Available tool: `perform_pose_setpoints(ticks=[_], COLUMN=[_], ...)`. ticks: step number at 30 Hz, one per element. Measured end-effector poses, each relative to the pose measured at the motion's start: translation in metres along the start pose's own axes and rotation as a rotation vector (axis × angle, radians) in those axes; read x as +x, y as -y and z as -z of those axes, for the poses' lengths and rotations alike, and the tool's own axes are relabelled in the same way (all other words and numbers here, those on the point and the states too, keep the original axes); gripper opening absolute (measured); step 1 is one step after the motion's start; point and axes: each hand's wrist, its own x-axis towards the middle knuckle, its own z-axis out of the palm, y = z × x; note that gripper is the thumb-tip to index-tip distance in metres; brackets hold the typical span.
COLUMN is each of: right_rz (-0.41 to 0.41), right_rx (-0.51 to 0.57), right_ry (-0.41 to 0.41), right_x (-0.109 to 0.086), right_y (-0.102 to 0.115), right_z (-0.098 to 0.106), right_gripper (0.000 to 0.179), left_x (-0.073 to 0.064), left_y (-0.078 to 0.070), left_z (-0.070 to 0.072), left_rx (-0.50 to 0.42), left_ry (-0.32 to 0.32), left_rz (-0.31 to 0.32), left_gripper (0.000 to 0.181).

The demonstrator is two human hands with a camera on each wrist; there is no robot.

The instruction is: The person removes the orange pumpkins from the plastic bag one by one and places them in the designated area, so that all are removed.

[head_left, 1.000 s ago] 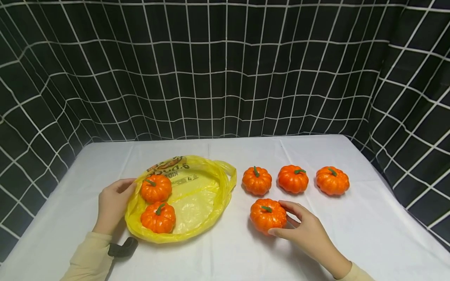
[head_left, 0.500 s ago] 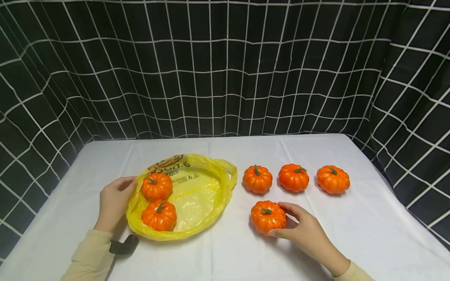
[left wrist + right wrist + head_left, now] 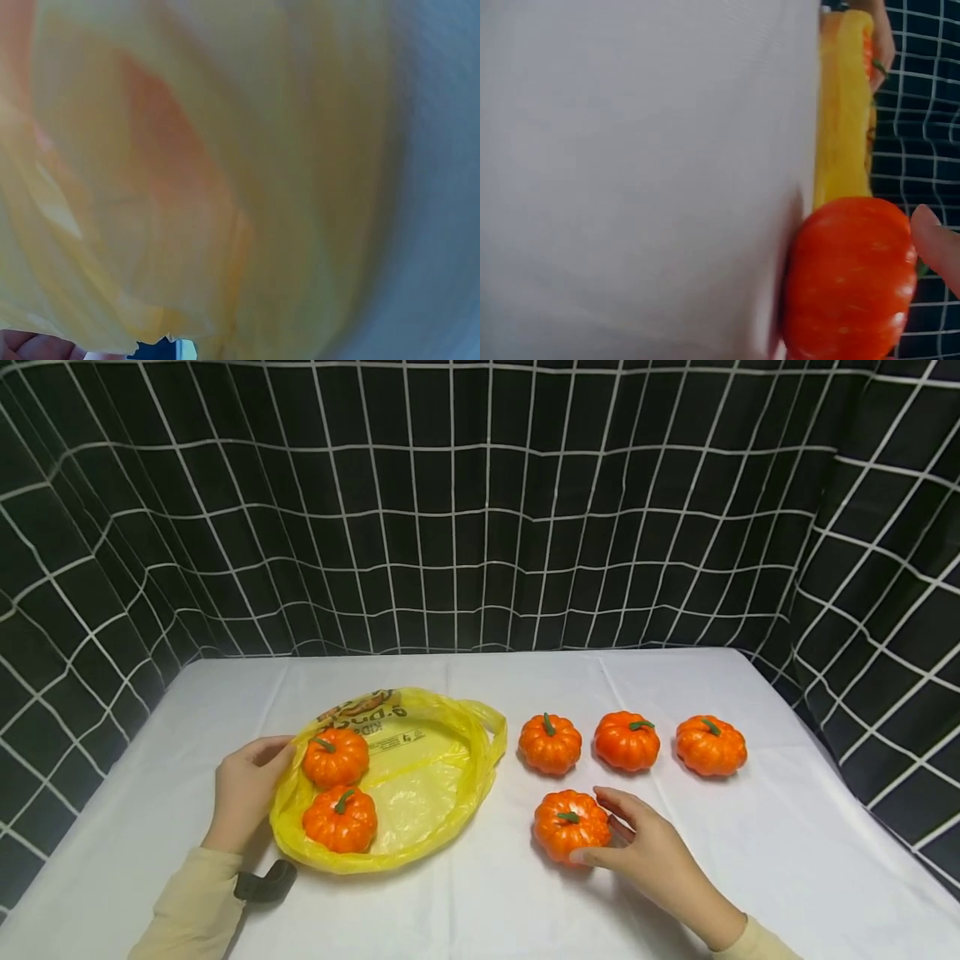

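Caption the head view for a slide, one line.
Left hand at a yellow bag holding two pumpkins; right hand at a third pumpkin, three more pumpkins beyond on white cloth.

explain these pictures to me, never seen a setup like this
There's no machine, just a person working bare-handed. The wide view comes from a camera worn on the head; the two close ones from a camera on each wrist. On the white cloth sit a yellow bag with two pumpkins inside, three more pumpkins in a row, and a single pumpkin nearer the person. The left hand holds the bag's rim; the right hand has its fingers around the single pumpkin, though whether they grip it isn't clear.
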Motion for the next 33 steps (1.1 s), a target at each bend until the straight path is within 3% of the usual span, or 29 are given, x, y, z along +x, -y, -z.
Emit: perform_pose_setpoints(ticks=[5, 10, 18, 33], right_rz=[0.093, 0.254, 0.279, 0.213], right_rx=[-0.071, -0.025, 0.185, 0.282], right_ry=[-0.115, -0.189, -0.056, 0.102], right_x=[-0.006, -0.008, -0.001, 0.038], right_y=[0.012, 0.037, 0.073, 0.1], right_z=[0.007, -0.001, -0.036, -0.089], right_gripper=[0.084, 0.077, 0.062, 0.056], left_x=[0.002, 0.003, 0.001, 0.001], left_y=[-0.003, -0.005, -0.002, -0.002], left_z=[-0.004, -0.002, 0.0, 0.002], left_rx=[0.0, -0.001, -0.001, 0.007], left_ry=[0.017, 0.015, 0.007, -0.002], left_rz=[-0.017, -0.017, 0.013, -0.018], left_gripper=[0.039, 0.039, 0.04, 0.037])
